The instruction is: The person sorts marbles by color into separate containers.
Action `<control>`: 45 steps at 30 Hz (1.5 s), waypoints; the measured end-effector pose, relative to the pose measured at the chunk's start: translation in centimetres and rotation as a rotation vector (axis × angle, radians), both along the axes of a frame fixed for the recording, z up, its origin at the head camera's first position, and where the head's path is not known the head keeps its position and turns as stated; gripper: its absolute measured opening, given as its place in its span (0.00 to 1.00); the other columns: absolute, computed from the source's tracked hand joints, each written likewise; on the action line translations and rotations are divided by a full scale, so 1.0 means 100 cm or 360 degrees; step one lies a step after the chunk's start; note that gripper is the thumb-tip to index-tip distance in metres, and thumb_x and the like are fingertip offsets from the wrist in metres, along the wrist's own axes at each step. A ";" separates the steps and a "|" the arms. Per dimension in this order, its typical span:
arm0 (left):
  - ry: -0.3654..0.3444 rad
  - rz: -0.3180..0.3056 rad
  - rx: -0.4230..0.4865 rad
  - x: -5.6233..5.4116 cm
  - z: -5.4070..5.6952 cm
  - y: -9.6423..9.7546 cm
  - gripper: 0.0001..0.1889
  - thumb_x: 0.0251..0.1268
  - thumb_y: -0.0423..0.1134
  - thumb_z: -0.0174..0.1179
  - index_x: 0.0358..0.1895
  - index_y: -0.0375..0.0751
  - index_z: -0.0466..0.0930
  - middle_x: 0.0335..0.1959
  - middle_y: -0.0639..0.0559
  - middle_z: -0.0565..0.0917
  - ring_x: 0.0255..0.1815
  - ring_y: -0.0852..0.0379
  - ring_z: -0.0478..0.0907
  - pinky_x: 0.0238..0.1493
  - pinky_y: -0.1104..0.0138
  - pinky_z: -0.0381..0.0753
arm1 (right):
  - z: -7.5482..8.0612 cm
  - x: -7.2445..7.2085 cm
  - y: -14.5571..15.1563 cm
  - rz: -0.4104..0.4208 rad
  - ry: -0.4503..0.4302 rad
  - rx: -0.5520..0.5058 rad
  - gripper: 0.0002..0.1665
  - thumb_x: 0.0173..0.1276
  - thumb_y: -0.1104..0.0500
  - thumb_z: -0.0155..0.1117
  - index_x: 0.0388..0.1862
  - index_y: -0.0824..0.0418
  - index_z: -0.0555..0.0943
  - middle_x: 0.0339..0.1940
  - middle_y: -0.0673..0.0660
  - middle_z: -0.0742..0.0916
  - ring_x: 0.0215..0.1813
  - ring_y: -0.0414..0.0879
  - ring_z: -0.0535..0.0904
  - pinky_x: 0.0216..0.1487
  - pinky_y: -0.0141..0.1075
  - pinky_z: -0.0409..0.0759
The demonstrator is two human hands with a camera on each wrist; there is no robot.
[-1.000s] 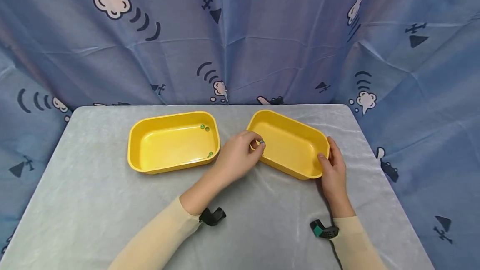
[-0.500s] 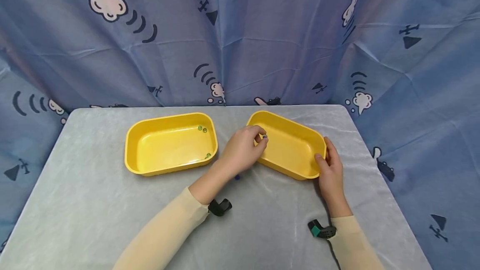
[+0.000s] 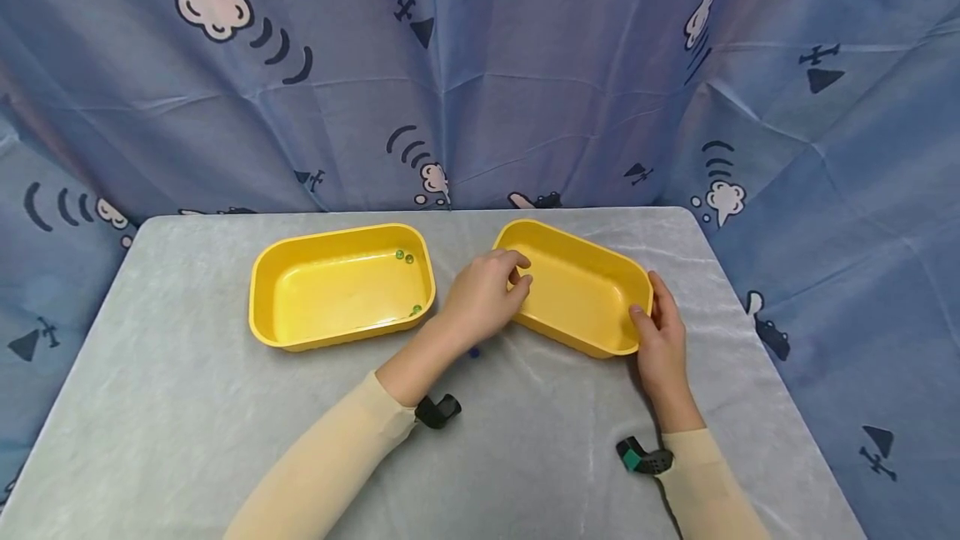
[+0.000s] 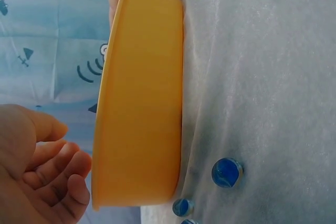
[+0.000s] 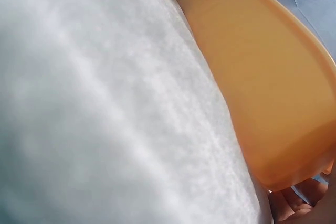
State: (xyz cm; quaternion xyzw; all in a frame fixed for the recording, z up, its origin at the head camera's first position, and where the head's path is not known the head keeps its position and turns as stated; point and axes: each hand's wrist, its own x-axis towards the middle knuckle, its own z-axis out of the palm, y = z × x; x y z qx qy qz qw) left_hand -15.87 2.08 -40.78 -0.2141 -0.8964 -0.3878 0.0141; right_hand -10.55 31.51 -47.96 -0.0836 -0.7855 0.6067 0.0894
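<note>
My left hand (image 3: 483, 294) is over the left end of the right yellow tray (image 3: 577, 342), thumb and forefinger apart. In the left wrist view its fingers (image 4: 65, 163) are loosely bent beside the tray's rim, and no marble shows between them. My right hand (image 3: 663, 348) grips the tray's right end, thumb over the rim and fingers outside. A blue marble (image 3: 474, 352) lies on the cloth by my left wrist. Seen from that wrist, a larger-looking blue marble (image 4: 227, 172) and a second marble (image 4: 182, 207) lie near the tray, with another cut off by the frame edge.
A second yellow tray (image 3: 258, 298) stands at the left, with green marbles (image 3: 400, 255) near its right end. Grey cloth (image 3: 525, 457) covers the table, and a blue patterned curtain (image 3: 360, 48) hangs behind. A cable runs along my right forearm.
The small marble seen between my left fingertips earlier no longer shows there, and the fingers have parted. That hand moved slightly right over the tray. My right hand keeps its grip.
</note>
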 end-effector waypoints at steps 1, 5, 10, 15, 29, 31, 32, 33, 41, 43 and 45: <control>0.0004 0.0003 -0.0002 0.001 0.000 -0.001 0.13 0.81 0.39 0.65 0.59 0.37 0.89 0.43 0.50 0.88 0.39 0.55 0.82 0.42 0.63 0.83 | 0.000 0.000 -0.001 0.0000 0.0001 0.0000 0.37 0.89 0.59 0.50 0.92 0.51 0.57 0.89 0.56 0.66 0.79 0.51 0.69 0.68 0.20 0.72; 0.0020 0.0014 -0.0002 0.003 0.001 -0.005 0.12 0.81 0.39 0.65 0.58 0.37 0.89 0.43 0.51 0.87 0.39 0.55 0.81 0.41 0.63 0.83 | -0.002 -0.002 -0.002 0.0012 0.0003 -0.0005 0.38 0.89 0.59 0.50 0.93 0.52 0.56 0.89 0.57 0.65 0.78 0.51 0.69 0.67 0.21 0.72; 0.0056 0.0013 0.0019 0.007 0.004 -0.007 0.12 0.81 0.39 0.65 0.58 0.39 0.89 0.41 0.53 0.86 0.37 0.56 0.80 0.39 0.64 0.81 | -0.001 -0.002 -0.003 0.0015 -0.0007 0.0007 0.38 0.89 0.58 0.49 0.93 0.51 0.55 0.90 0.55 0.64 0.80 0.51 0.67 0.69 0.21 0.71; 0.0077 0.0010 0.0035 0.016 0.008 -0.012 0.11 0.79 0.39 0.66 0.56 0.40 0.90 0.39 0.54 0.85 0.35 0.57 0.79 0.38 0.64 0.81 | -0.001 -0.001 -0.003 0.0013 -0.0025 0.0007 0.38 0.90 0.58 0.49 0.93 0.50 0.55 0.90 0.54 0.64 0.80 0.51 0.67 0.69 0.21 0.71; 0.0041 -0.0003 0.0228 0.050 -0.008 -0.038 0.09 0.75 0.35 0.68 0.52 0.37 0.91 0.35 0.56 0.84 0.33 0.60 0.77 0.38 0.66 0.80 | 0.000 -0.001 0.000 -0.0002 -0.0014 0.0024 0.38 0.89 0.58 0.49 0.93 0.51 0.55 0.89 0.56 0.64 0.79 0.49 0.68 0.68 0.20 0.71; 0.0017 0.0012 0.0245 0.057 -0.012 -0.042 0.08 0.75 0.35 0.68 0.51 0.38 0.91 0.35 0.56 0.84 0.33 0.60 0.77 0.37 0.67 0.80 | 0.000 -0.001 0.000 -0.0008 -0.0024 0.0021 0.38 0.89 0.58 0.49 0.93 0.51 0.55 0.90 0.56 0.64 0.79 0.48 0.68 0.69 0.20 0.71; 0.0012 0.0020 0.0239 0.060 -0.014 -0.044 0.08 0.76 0.35 0.68 0.51 0.38 0.91 0.35 0.56 0.84 0.33 0.61 0.77 0.37 0.67 0.80 | 0.000 -0.001 0.000 -0.0010 -0.0029 0.0021 0.38 0.89 0.58 0.49 0.93 0.50 0.55 0.90 0.56 0.64 0.79 0.48 0.68 0.69 0.20 0.71; 0.0007 0.0023 0.0231 0.064 -0.016 -0.045 0.08 0.76 0.35 0.68 0.51 0.38 0.91 0.35 0.57 0.84 0.33 0.61 0.77 0.37 0.67 0.80 | 0.000 -0.001 -0.001 -0.0014 -0.0031 0.0019 0.38 0.89 0.58 0.49 0.93 0.50 0.55 0.89 0.55 0.64 0.78 0.48 0.68 0.69 0.20 0.71; -0.0070 -0.0024 0.0043 0.077 -0.036 -0.050 0.10 0.74 0.36 0.71 0.53 0.38 0.91 0.38 0.54 0.84 0.34 0.60 0.78 0.40 0.65 0.82 | 0.000 -0.002 -0.001 -0.0026 -0.0059 0.0025 0.38 0.89 0.58 0.49 0.93 0.49 0.55 0.89 0.54 0.65 0.79 0.48 0.68 0.69 0.20 0.71; -0.0097 -0.0033 0.0003 0.077 -0.041 -0.051 0.11 0.72 0.36 0.72 0.53 0.37 0.91 0.39 0.52 0.85 0.37 0.59 0.80 0.44 0.63 0.83 | 0.001 -0.002 -0.001 -0.0026 -0.0061 0.0027 0.38 0.89 0.58 0.49 0.93 0.49 0.55 0.89 0.54 0.65 0.78 0.49 0.68 0.69 0.21 0.71; -0.0123 -0.0030 -0.0020 0.077 -0.046 -0.053 0.12 0.71 0.36 0.73 0.54 0.37 0.91 0.41 0.51 0.86 0.40 0.57 0.81 0.46 0.61 0.84 | 0.001 -0.002 -0.002 -0.0023 -0.0058 0.0023 0.38 0.89 0.58 0.49 0.93 0.50 0.55 0.89 0.55 0.65 0.78 0.49 0.68 0.69 0.21 0.71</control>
